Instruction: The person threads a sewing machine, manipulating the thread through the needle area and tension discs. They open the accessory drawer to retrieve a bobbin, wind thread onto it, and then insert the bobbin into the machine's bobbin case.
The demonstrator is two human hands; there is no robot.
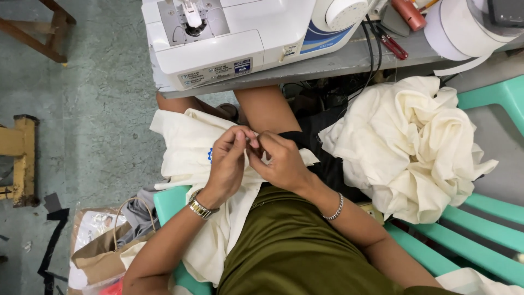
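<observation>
My left hand [228, 161] and my right hand [278, 161] meet over my lap, fingertips pinched together on a fold of cream cloth [185, 150]. The cloth drapes over my left knee and down past a teal seat edge. The left wrist wears a metal watch, the right a thin chain bracelet. What sits between the fingertips is too small to make out. A white sewing machine [234, 33] stands on the grey table [349, 60] just beyond my knees.
A big heap of cream fabric [415, 147] lies on a teal plastic bench [491, 218] at my right. A brown paper bag [98, 246] sits on the floor at lower left. White tape rolls [458, 27] and red-handled scissors [390, 43] lie on the table's right end. A yellow wooden frame [19, 158] stands left.
</observation>
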